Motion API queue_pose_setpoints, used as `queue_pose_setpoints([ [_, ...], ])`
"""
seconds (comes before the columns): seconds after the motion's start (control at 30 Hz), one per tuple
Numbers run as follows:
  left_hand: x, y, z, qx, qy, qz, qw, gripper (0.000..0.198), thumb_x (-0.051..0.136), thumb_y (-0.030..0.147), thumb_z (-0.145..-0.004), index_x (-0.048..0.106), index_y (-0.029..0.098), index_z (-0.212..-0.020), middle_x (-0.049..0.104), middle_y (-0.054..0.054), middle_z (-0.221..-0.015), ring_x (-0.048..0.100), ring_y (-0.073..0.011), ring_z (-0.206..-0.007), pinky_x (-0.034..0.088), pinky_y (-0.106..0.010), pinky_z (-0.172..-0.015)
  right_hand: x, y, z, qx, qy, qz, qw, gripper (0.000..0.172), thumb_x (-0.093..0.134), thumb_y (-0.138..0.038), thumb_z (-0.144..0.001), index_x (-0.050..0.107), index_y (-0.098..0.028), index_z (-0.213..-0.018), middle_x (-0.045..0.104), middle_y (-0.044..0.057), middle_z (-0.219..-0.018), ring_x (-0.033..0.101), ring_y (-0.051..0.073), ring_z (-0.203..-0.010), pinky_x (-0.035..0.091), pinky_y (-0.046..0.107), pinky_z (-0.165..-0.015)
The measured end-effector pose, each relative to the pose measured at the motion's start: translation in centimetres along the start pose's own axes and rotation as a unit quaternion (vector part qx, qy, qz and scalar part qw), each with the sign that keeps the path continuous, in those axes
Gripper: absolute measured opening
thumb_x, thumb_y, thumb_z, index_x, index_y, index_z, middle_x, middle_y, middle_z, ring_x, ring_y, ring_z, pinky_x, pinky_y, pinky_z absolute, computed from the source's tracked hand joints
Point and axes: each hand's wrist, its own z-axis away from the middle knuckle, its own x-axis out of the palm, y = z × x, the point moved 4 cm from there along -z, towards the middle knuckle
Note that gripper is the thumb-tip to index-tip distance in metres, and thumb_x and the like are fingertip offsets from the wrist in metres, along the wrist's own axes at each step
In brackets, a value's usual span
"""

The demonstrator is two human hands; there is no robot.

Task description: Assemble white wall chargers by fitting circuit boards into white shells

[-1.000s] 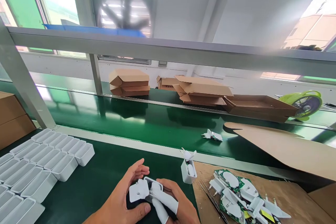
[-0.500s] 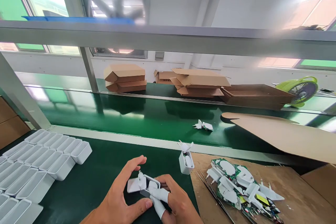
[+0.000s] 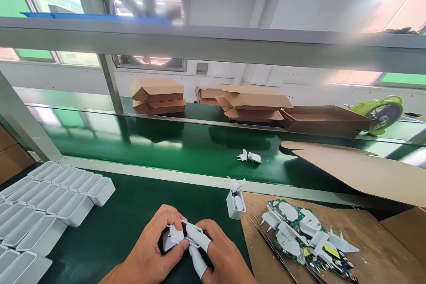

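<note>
In the lower middle, my left hand (image 3: 155,242) pinches a white plug piece (image 3: 173,235) between thumb and forefinger. My right hand (image 3: 224,253), with white covers on two fingers, grips a small white plastic housing (image 3: 196,227) against that piece. The two parts touch, and my fingers hide most of the join. Just beyond my hands, another white housing (image 3: 235,207) stands upright with a board and plug piece sticking out of its top.
Rows of white housings (image 3: 55,206) lie at left. On brown cardboard (image 3: 362,235) at right are a pile of circuit boards with plug pieces (image 3: 299,235) and tweezers (image 3: 274,250). Behind, a green belt (image 3: 199,146) carries one board (image 3: 254,158); cardboard boxes (image 3: 254,102) stand farther back.
My left fingers have closed from a spread pose onto the white plug piece, which is turned closer to the housing. The board on the belt has shifted left.
</note>
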Motion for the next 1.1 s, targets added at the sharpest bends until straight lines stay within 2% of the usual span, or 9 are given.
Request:
queue_pose_setpoints([
  [0.2, 0.1, -0.7, 0.3, -0.034, -0.006, 0.018, 0.999, 0.014, 0.063, 0.022, -0.097, 0.056, 0.026, -0.108, 0.066, -0.006, -0.111, 0.071, -0.0224, -0.098, 0.060, -0.035, -0.084, -0.7, 0.3, -0.3, 0.039, 0.010, -0.121, 0.992, 0.033, 0.057, -0.015, -0.096, 0.068, -0.028, -0.124, 0.071, 0.004, -0.107, 0.072, 0.018, -0.095, 0.059, 0.027, -0.085],
  [0.3, 0.4, -1.9, 1.0, -0.071, 0.011, 0.048, 0.996, 0.053, 0.073, 0.027, -0.093, 0.046, 0.030, -0.138, 0.067, -0.007, -0.122, 0.072, -0.0252, -0.108, 0.061, -0.040, -0.093, -0.5, 0.9, -0.2, 0.106, 0.028, -0.201, 0.973, 0.026, 0.064, -0.020, -0.093, 0.073, -0.027, -0.117, 0.072, 0.007, -0.113, 0.072, 0.021, -0.098, 0.060, 0.031, -0.087],
  [0.37, 0.7, -2.1, 1.5, -0.058, 0.031, 0.036, 0.997, 0.102, 0.092, 0.029, -0.075, 0.030, 0.034, -0.156, 0.061, -0.010, -0.137, 0.066, -0.0324, -0.124, 0.057, -0.048, -0.106, 0.3, 1.7, 0.0, 0.214, 0.042, -0.335, 0.917, 0.024, 0.071, -0.031, -0.092, 0.075, -0.024, -0.114, 0.075, 0.009, -0.113, 0.074, 0.024, -0.098, 0.061, 0.035, -0.088],
  [0.43, 0.9, -1.7, 1.8, -0.022, 0.046, 0.001, 0.999, 0.123, 0.098, 0.022, -0.065, 0.023, 0.037, -0.162, 0.055, -0.011, -0.145, 0.061, -0.0368, -0.131, 0.053, -0.054, -0.112, 1.7, 2.2, 0.4, 0.315, 0.036, -0.476, 0.820, 0.034, 0.075, -0.046, -0.090, 0.076, -0.019, -0.111, 0.078, 0.010, -0.103, 0.075, 0.027, -0.095, 0.062, 0.040, -0.086],
  [0.53, 1.3, -0.4, 2.0, 0.033, 0.067, -0.024, 0.997, 0.099, 0.080, 0.013, -0.080, 0.027, 0.036, -0.160, 0.059, -0.011, -0.137, 0.065, -0.0343, -0.123, 0.057, -0.053, -0.106, 3.7, 2.5, 0.9, 0.373, 0.019, -0.592, 0.714, 0.056, 0.080, -0.064, -0.080, 0.077, -0.015, -0.107, 0.078, 0.012, -0.089, 0.076, 0.032, -0.092, 0.062, 0.047, -0.084],
  [0.67, 1.6, 0.7, 2.0, 0.065, 0.070, -0.029, 0.995, 0.082, 0.072, 0.010, -0.085, 0.034, 0.033, -0.155, 0.059, -0.012, -0.136, 0.066, -0.0344, -0.121, 0.059, -0.050, -0.102, 5.1, 2.8, 1.6, 0.386, 0.024, -0.629, 0.674, 0.061, 0.084, -0.063, -0.074, 0.076, -0.015, -0.110, 0.078, 0.014, -0.095, 0.077, 0.033, -0.092, 0.061, 0.049, -0.085],
  [0.9, 1.7, 1.0, 1.9, 0.070, 0.086, -0.051, 0.993, 0.074, 0.071, 0.016, -0.088, 0.039, 0.031, -0.153, 0.064, -0.012, -0.135, 0.068, -0.0343, -0.122, 0.060, -0.047, -0.102, 4.4, 2.2, 1.3, 0.375, 0.015, -0.624, 0.685, 0.057, 0.079, -0.064, -0.079, 0.076, -0.014, -0.107, 0.077, 0.013, -0.093, 0.077, 0.034, -0.096, 0.061, 0.050, -0.087],
  [0.97, 1.6, 0.8, 1.8, 0.077, 0.079, -0.074, 0.991, 0.075, 0.070, 0.016, -0.089, 0.036, 0.031, -0.155, 0.064, -0.013, -0.136, 0.066, -0.0348, -0.125, 0.059, -0.049, -0.103, 3.6, 2.0, 0.9, 0.362, 0.025, -0.575, 0.733, 0.052, 0.076, -0.062, -0.085, 0.075, -0.015, -0.109, 0.077, 0.012, -0.095, 0.076, 0.032, -0.099, 0.061, 0.049, -0.092],
  [1.1, 1.6, -0.9, 1.6, 0.041, 0.089, -0.138, 0.986, 0.073, 0.067, 0.022, -0.093, 0.034, 0.032, -0.158, 0.065, -0.013, -0.134, 0.063, -0.0367, -0.127, 0.057, -0.056, -0.104, 0.9, 1.2, 0.2, 0.261, 0.097, -0.388, 0.878, 0.034, 0.072, -0.051, -0.094, 0.074, -0.021, -0.109, 0.077, 0.010, -0.108, 0.076, 0.026, -0.100, 0.061, 0.040, -0.096],
])
